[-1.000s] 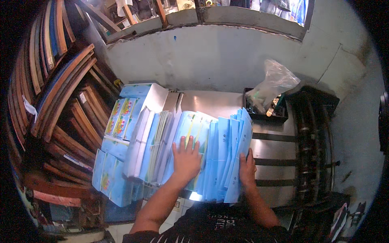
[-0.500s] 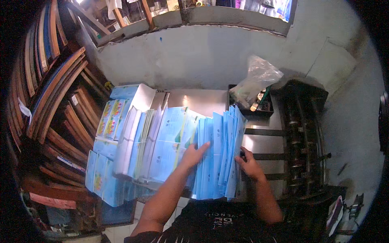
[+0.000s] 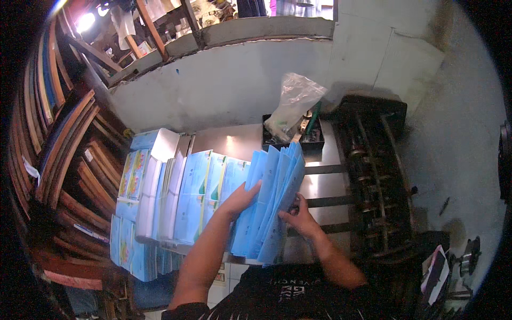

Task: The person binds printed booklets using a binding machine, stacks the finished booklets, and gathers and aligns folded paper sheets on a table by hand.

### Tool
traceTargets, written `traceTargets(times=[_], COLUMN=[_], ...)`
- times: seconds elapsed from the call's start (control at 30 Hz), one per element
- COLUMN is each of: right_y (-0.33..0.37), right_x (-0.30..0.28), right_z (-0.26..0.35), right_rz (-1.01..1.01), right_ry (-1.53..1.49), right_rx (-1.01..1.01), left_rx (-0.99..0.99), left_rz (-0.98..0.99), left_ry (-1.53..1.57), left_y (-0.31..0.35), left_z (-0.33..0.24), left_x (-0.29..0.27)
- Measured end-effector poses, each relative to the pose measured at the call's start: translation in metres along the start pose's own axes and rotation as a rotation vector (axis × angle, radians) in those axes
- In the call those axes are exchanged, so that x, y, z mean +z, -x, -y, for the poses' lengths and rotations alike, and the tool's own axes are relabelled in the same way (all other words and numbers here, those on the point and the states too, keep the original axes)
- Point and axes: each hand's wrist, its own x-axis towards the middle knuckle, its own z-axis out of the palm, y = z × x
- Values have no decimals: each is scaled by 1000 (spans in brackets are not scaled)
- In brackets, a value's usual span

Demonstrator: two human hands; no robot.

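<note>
A loose batch of blue printed sheets (image 3: pixel 269 197) stands fanned and leaning between my two hands. My left hand (image 3: pixel 242 199) presses on the batch's left side, its fingers partly hidden by the sheets. My right hand (image 3: pixel 300 216) grips the right edge, thumb on the near face and fingers curled behind. Left of my left hand, more printed sheets (image 3: pixel 192 186) in blue, green and yellow lie overlapped in a row. White-edged bundles (image 3: pixel 153 200) come after them, and stacks with colourful pictures (image 3: pixel 128 181) stand at the far left.
The metal table (image 3: pixel 229 140) meets a grey wall. A black box (image 3: pixel 314 143) holding tools and a clear plastic bag (image 3: pixel 296 101) stands behind the batch. A dark machine with rollers (image 3: pixel 368 176) and bars is on the right. Wooden-edged boards (image 3: pixel 69 138) fill racks at left.
The view has shifted, so the scene sits further left. The blue sheets between my hands are drawn closer together and tilt more to the right at the top.
</note>
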Motion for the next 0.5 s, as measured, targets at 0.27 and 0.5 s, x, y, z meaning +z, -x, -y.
traceTargets(times=[0.27,0.5], right_y=[60,192], right_x=[19,-93], right_z=[5,72], right_rz=[160,95], right_ry=[164,607], right_rx=[91,570], left_rx=[209,316], left_rz=[377,529], left_ry=[-222,-795], left_y=[8,84], left_z=[-47,-72], left_x=[11,50])
